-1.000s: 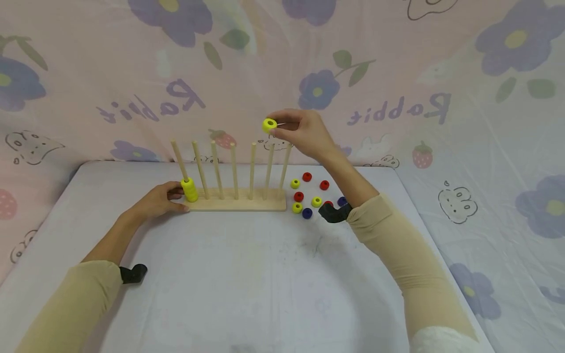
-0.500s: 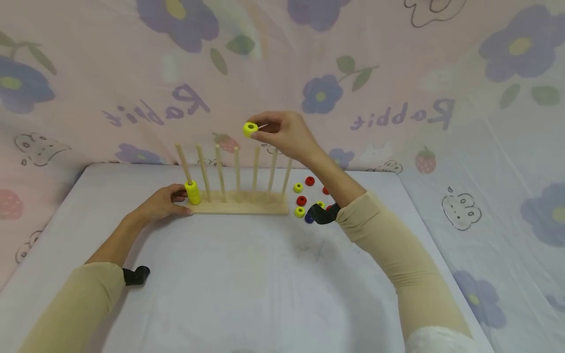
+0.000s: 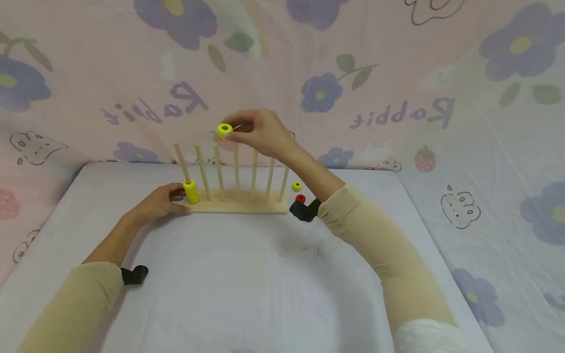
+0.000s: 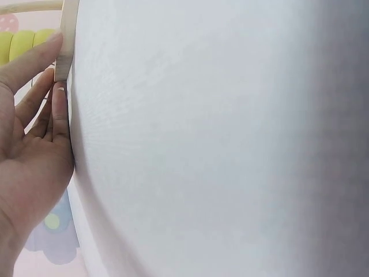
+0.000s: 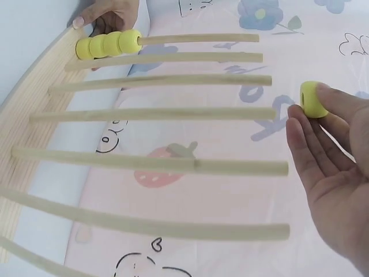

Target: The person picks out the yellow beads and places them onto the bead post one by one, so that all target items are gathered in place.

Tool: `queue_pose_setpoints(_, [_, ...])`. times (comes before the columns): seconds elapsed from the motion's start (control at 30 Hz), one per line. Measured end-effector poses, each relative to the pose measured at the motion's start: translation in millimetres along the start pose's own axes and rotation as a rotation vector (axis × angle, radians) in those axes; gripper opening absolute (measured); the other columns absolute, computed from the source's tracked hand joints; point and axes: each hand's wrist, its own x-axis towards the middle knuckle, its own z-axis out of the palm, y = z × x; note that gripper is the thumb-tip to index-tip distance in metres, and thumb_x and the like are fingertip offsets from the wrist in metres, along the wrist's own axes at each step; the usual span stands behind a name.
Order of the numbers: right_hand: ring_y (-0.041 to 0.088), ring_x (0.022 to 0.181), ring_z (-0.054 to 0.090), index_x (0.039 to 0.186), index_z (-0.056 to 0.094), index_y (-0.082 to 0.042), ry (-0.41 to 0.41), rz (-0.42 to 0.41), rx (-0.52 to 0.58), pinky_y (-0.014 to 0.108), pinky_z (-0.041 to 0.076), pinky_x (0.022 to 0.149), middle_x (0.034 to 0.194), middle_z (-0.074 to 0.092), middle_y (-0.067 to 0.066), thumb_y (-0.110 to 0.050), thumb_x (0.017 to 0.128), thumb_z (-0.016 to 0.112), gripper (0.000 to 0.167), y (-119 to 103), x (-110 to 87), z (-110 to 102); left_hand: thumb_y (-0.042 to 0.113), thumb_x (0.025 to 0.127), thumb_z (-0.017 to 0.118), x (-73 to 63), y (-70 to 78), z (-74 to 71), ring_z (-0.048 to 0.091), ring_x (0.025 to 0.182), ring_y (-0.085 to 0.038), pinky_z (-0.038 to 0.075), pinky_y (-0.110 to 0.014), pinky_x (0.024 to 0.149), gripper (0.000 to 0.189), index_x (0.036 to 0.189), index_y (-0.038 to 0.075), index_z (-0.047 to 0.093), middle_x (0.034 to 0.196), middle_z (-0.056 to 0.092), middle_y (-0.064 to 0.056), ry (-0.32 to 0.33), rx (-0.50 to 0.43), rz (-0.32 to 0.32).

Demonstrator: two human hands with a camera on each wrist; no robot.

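You hold one yellow bead [image 3: 223,134] in the air, higher than the wooden stand [image 3: 240,208] and apart from its seven pegs [image 3: 253,171]. In the head view it appears between the third and fourth peg tops, counted from the left of the stand. The fingers of your right hand [image 3: 262,131] pinch this bead, with no space left around it. Your left hand [image 3: 156,203] is at the left end of the stand; its thumb is at the front corner, the other fingers are bent behind, and they hold this end. Just beside them, a stack of four yellow beads [image 3: 192,192] sits low on the leftmost peg. To the right of the stand, on the table [image 3: 212,274], lie a loose yellow bead [image 3: 296,188] and a red bead [image 3: 300,198], partly covered by the black piece [image 3: 304,211] at your right wrist. Behind the stand is a flowered cloth [image 3: 273,59].
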Motion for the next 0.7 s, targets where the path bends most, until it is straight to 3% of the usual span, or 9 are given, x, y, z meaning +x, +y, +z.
queue_pose_setpoints(0.4, [0.004, 0.09, 0.069, 0.118, 0.073, -0.01, -0.077, 0.069, 0.012, 0.017, 0.054, 0.082, 0.105, 0.073, -0.001, -0.015, 0.088, 0.077, 0.031, -11.5, 24.1, 24.5, 0.019, 0.083, 0.082, -4.0, -0.5, 0.0, 0.044, 0.132, -0.044, 0.033, -0.053, 0.114, 0.086, 0.147, -0.01, 0.033, 0.142, 0.045, -0.03, -0.007, -0.026, 0.018])
queue_pose_setpoints(0.7, [0.0, 0.092, 0.068, 0.116, 0.071, -0.008, -0.123, 0.041, -0.017, 0.013, 0.052, 0.084, 0.104, 0.074, -0.002, -0.014, 0.09, 0.075, 0.028, -17.1, 37.4, 40.3, 0.022, 0.083, 0.082, -3.0, -1.5, 0.8, 0.044, 0.132, -0.042, 0.033, -0.053, 0.114, 0.087, 0.148, -0.008, 0.033, 0.142, 0.046, -0.029, -0.006, -0.028, 0.017])
